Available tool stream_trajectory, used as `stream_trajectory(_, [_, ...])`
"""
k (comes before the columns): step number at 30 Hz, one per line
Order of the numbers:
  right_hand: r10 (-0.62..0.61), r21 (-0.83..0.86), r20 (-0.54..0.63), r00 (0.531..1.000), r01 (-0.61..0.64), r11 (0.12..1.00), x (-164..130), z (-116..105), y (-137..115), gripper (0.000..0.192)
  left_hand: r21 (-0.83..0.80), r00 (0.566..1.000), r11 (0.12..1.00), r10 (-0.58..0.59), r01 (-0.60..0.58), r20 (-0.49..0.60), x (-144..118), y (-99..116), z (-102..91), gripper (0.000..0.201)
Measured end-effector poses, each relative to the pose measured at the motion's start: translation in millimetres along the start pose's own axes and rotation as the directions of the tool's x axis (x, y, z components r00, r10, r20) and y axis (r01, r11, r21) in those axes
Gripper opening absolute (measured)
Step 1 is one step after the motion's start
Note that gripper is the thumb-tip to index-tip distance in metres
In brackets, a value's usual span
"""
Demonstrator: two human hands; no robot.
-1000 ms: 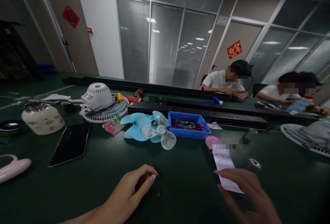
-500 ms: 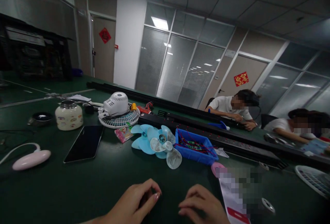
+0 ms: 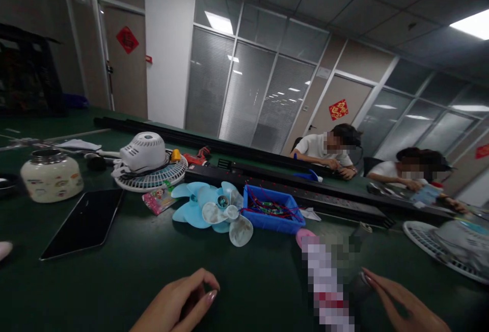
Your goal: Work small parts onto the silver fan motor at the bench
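L hand (image 3: 183, 301) curled, grip content unclear; R hand (image 3: 401, 304) spread beside paper slip (image 3: 326, 291): thin, limp; lift by edge at near bench edge.

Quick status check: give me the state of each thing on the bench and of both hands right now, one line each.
left hand: curled loosely, resting on the table, holding nothing visible
right hand: open, fingers stretched toward the blurred slip
jar: upright, lid on
phone: flat, screen dark
fan motor housing: sitting on its grille
blue fan blades: loose, stacked under clear blades
blue bin: holds wired parts
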State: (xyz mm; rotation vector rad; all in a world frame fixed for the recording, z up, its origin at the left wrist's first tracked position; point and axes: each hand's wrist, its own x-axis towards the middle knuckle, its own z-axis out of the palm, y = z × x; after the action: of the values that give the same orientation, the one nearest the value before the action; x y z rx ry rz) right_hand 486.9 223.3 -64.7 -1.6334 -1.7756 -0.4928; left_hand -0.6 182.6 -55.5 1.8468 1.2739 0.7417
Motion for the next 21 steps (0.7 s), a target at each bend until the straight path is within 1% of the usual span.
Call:
stream_trajectory(5, [0.011,-0.072,0.024,1.0,-0.01,0.997,-6.8,5.1,1.2,0.037,-0.019,1.0,1.0,-0.004,0.004,-0.01,0.6,-3.5,2.2,0.034])
stream_trajectory(11, [-0.029,-0.07,0.068,0.997,0.034,0.997,-4.9,0.8,-5.6,0.043,-0.029,0.995,0.999,-0.011,0.014,0.097,2.8,-4.4,-2.0,0.037])
stream_trajectory(13, [-0.022,-0.066,0.088,0.996,0.028,0.997,-2.9,-0.1,-6.4,0.043,-0.01,0.995,1.0,-0.007,0.008,0.096,3.5,-3.9,-1.6,0.037])
stream_trajectory(17, [0.004,-0.048,0.116,0.993,0.002,0.999,-2.0,2.3,-1.9,0.043,0.035,0.998,0.999,-0.015,0.013,0.055,2.9,-2.3,1.0,0.035])
stream_trajectory(21, [0.025,-0.008,0.149,0.989,-0.024,1.0,-5.2,6.3,2.0,0.043,0.036,0.998,0.999,0.005,-0.008,0.066,3.1,-5.5,2.0,0.035])
